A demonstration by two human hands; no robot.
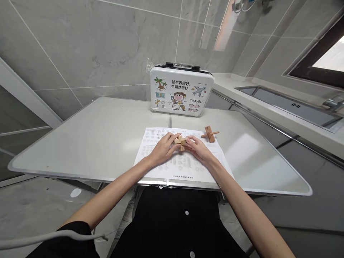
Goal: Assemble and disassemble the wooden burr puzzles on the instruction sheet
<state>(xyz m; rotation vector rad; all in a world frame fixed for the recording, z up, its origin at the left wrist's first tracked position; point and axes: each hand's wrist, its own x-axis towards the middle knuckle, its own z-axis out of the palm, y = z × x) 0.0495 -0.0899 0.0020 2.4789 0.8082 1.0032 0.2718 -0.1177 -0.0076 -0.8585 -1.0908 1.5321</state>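
Observation:
Between my two hands is a light wooden interlocking puzzle (pixel 180 140), made of crossed blocks. My left hand (pixel 164 147) grips its left side, with thumb and forefinger on the wood. On the other side, my right hand (pixel 198 147) holds it with bent fingers. Parts of the puzzle are hidden behind the fingers. Underneath lie printed paper sheets (pixel 150 172) with rows of small diagrams, too small to read. A second, darker wooden puzzle (pixel 210 134) with crossing pieces rests to the right of my right hand, near the paper's edge.
The white folding table (pixel 88 143) has a seam down its middle. A white cartoon-printed case (pixel 181 91) stands upright at its back edge. At right are a counter (pixel 228 84) and a sink (pixel 290 104). A pale cable (pixel 53 234) crosses the lower left.

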